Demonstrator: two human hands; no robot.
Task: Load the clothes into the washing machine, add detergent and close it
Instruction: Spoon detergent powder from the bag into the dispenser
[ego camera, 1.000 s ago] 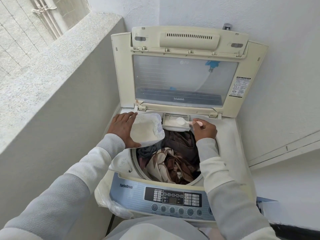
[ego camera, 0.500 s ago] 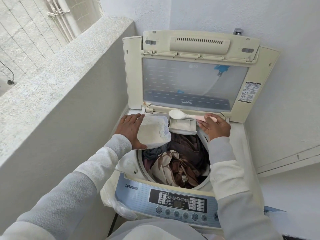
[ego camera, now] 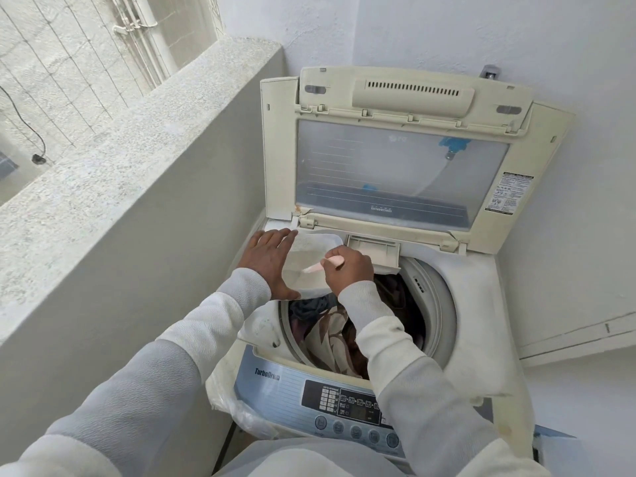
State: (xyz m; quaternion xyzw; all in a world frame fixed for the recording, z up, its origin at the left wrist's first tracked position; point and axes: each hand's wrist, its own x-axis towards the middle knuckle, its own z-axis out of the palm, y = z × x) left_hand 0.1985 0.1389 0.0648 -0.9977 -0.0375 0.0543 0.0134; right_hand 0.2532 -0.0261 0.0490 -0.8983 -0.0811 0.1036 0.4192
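The clothes [ego camera: 330,335] are loaded in the drum [ego camera: 437,304]. At its 11 o'clock the left hand [ego camera: 272,259] grips the tub [ego camera: 311,249]; the right hand [ego camera: 347,270] pinches a spoon [ego camera: 323,265] dipped into it (a scoop coming, I'd judge). The drawer [ego camera: 373,249] at 12 stands open, lid [ego camera: 402,166] up: dosing and closing remain.

Washing machine [ego camera: 475,304] shell: cream plastic, matt, yellowed; I see dusty film on top deck. Lid window [ego camera: 395,166]: glossy, clear; plastic or glass, I can't tell. Control panel [ego camera: 275,390]: smooth blue plastic, slight sheen. Detergent tub [ego camera: 309,249]: translucent plastic, white powder inside. Spoon [ego camera: 325,263]: smooth pink plastic. Clothes [ego camera: 330,335]: soft crumpled cloth. Sleeves [ego camera: 213,315]: matt knit fabric. Ledge [ego camera: 120,149]: rough, grainy plaster.
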